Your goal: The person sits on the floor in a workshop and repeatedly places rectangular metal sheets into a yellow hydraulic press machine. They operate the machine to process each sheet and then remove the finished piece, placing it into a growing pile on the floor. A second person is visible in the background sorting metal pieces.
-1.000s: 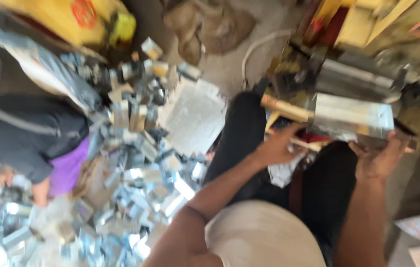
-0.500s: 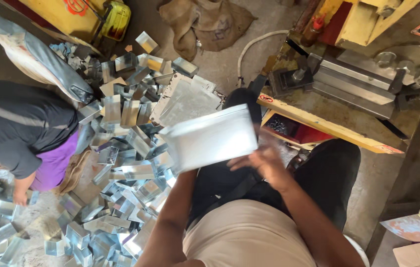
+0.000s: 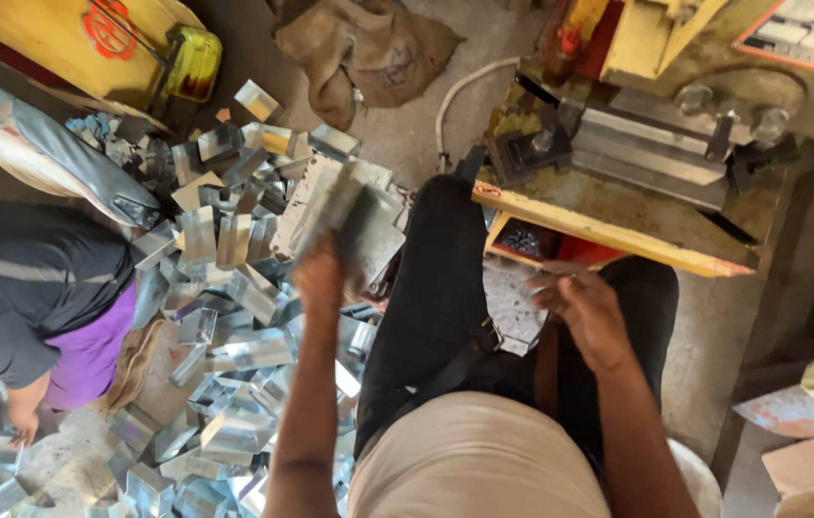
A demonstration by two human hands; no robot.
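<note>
My left hand (image 3: 319, 273) grips one blurred grey bent sheet-metal piece (image 3: 349, 225); my right hand (image 3: 587, 312) hangs loosely open, empty.
Left: heap of shiny folded metal pieces (image 3: 234, 317), too many to count; far right, one yellow press machine (image 3: 637, 182).

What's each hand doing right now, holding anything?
Left hand: closed on a blurred bent sheet-metal piece.
Right hand: empty, fingers loosely curled above the lap.

Shiny sheet-metal piece (image 3: 345, 225), glossy bent metal pieces (image 3: 234, 364) heaped, coarse burlap sack (image 3: 369, 48), press bed (image 3: 618, 216) worn yellow paint, grimy.
</note>
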